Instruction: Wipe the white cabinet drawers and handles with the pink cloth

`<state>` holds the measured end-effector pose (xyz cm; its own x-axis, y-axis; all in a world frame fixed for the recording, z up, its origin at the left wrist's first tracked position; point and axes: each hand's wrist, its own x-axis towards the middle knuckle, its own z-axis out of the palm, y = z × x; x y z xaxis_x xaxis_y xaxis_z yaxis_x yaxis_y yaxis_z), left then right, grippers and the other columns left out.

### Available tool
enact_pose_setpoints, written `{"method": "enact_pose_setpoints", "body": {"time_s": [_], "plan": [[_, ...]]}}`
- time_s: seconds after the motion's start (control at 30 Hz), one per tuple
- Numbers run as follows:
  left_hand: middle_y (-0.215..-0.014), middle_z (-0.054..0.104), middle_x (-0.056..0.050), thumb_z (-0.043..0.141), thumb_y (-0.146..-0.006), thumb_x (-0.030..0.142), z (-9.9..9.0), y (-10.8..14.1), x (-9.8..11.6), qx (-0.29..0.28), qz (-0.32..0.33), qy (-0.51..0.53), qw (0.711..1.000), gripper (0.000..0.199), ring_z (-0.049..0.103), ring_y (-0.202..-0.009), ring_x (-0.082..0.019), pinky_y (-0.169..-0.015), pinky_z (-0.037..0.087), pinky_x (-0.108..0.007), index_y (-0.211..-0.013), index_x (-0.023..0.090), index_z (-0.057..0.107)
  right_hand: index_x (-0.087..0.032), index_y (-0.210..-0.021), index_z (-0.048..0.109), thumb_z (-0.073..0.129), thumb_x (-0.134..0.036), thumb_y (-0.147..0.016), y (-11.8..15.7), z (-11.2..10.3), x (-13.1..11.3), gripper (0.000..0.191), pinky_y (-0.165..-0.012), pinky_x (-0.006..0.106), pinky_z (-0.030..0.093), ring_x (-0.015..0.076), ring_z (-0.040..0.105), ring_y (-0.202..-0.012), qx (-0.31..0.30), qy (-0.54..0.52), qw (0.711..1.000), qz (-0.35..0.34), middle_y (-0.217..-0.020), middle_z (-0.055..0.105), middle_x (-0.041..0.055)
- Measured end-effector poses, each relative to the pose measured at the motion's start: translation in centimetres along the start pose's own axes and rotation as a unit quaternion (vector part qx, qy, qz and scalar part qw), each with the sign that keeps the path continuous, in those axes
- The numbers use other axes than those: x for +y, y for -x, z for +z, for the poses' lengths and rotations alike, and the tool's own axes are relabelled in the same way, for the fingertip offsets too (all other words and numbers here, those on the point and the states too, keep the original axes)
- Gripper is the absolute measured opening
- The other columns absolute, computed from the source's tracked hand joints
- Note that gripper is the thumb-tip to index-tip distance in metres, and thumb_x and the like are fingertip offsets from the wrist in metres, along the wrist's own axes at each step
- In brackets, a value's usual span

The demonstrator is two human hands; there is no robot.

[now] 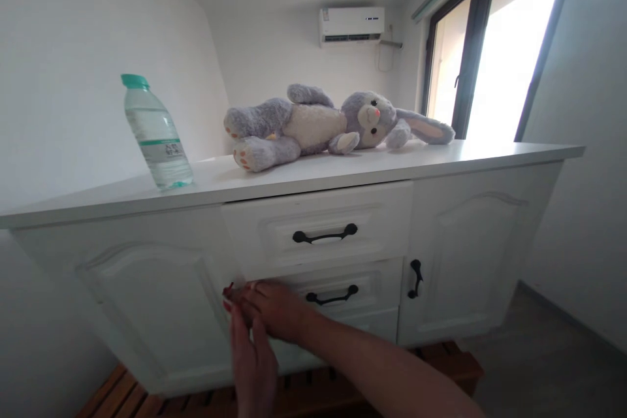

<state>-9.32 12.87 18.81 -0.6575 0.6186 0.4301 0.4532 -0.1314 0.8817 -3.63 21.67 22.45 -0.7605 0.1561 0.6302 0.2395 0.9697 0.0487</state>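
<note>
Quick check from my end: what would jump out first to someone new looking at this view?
A grey-and-cream plush rabbit lies on the white cabinet top, right of a green-capped water bottle. Lower down, the right hand and left hand are at the left cabinet door's edge, beside the lower drawer.

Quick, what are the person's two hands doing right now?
Left hand: open, fingers up beside the white cabinet door, holding nothing visible.
Right hand: fingers at the door's edge; cannot tell whether gripping.
</note>
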Motion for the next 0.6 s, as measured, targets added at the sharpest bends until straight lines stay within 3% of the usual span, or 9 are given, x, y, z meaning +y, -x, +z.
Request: {"method": "enact_pose_setpoints", "body": {"time_s": [0.07,0.17,0.3,0.37,0.43,0.5,0.6], "plan": [[-0.166,0.029,-0.020,0.037,-0.095,0.050,2.0,0.0,-0.8,-0.023,0.015,-0.011,1.000,0.071,0.023,-0.154,-0.028,-0.127,0.015,-0.049,-0.153,0.010,0.030,-0.009,-0.137,0.049,0.037,-0.026,-0.104,1.1,0.2,1.9,0.039,-0.106,0.028,0.045,0.0169,0.055,-0.119,0.012,0.006,1.000,-0.002,-0.129,0.066,0.0090],[-0.164,0.033,-0.020,0.037,-0.096,0.045,6.0,2.6,-0.2,-0.070,0.043,-0.007,0.997,0.066,0.025,-0.154,-0.027,-0.127,0.018,-0.050,-0.152,0.010,0.034,-0.010,-0.141,0.048,0.046,-0.026,-0.101,6.3,-2.1,4.0,0.043,-0.103,0.033,0.047,0.0185,0.056,-0.117,0.042,0.028,0.998,0.034,-0.132,0.064,0.0106],[-0.161,0.035,-0.023,0.037,-0.096,0.040,12.6,8.1,3.7,-0.219,0.093,0.010,0.971,0.063,0.027,-0.152,-0.032,-0.125,0.022,-0.057,-0.148,0.005,0.040,-0.017,-0.143,0.050,0.049,-0.022,-0.099,16.0,-8.5,6.2,0.044,-0.096,0.040,0.053,0.0237,0.060,-0.113,0.091,0.127,0.983,0.099,-0.128,0.067,0.0118],[-0.163,0.031,-0.022,0.035,-0.097,0.041,15.6,10.0,6.3,-0.324,0.146,0.011,0.935,0.065,0.025,-0.153,-0.032,-0.125,0.025,-0.055,-0.150,0.004,0.035,-0.018,-0.138,0.055,0.050,-0.019,-0.097,20.1,-11.6,7.3,0.041,-0.091,0.040,0.056,0.0248,0.062,-0.110,0.127,0.193,0.963,0.138,-0.122,0.069,0.0127],[-0.166,0.024,-0.019,0.032,-0.097,0.040,17.6,10.8,8.2,-0.387,0.199,0.013,0.900,0.066,0.020,-0.154,-0.029,-0.126,0.024,-0.051,-0.152,0.003,0.027,-0.019,-0.133,0.060,0.052,-0.018,-0.095,23.1,-13.5,8.2,0.038,-0.088,0.040,0.058,0.0247,0.065,-0.105,0.158,0.237,0.941,0.180,-0.116,0.070,0.0126],[-0.167,0.021,-0.017,0.029,-0.098,0.039,18.5,11.0,8.7,-0.407,0.227,0.018,0.884,0.066,0.018,-0.155,-0.027,-0.127,0.022,-0.049,-0.154,0.005,0.022,-0.020,-0.131,0.061,0.054,-0.018,-0.094,25.0,-13.6,8.5,0.038,-0.090,0.041,0.059,0.0249,0.066,-0.106,0.172,0.240,0.930,0.217,-0.116,0.069,0.0126],[-0.166,0.028,-0.015,0.030,-0.098,0.042,18.4,11.6,6.4,-0.434,0.214,0.021,0.875,0.064,0.022,-0.154,-0.026,-0.127,0.022,-0.049,-0.154,0.011,0.026,-0.019,-0.130,0.062,0.054,-0.021,-0.094,27.4,-10.5,7.8,0.037,-0.093,0.040,0.059,0.0252,0.067,-0.109,0.174,0.180,0.930,0.270,-0.118,0.070,0.0127]]}}
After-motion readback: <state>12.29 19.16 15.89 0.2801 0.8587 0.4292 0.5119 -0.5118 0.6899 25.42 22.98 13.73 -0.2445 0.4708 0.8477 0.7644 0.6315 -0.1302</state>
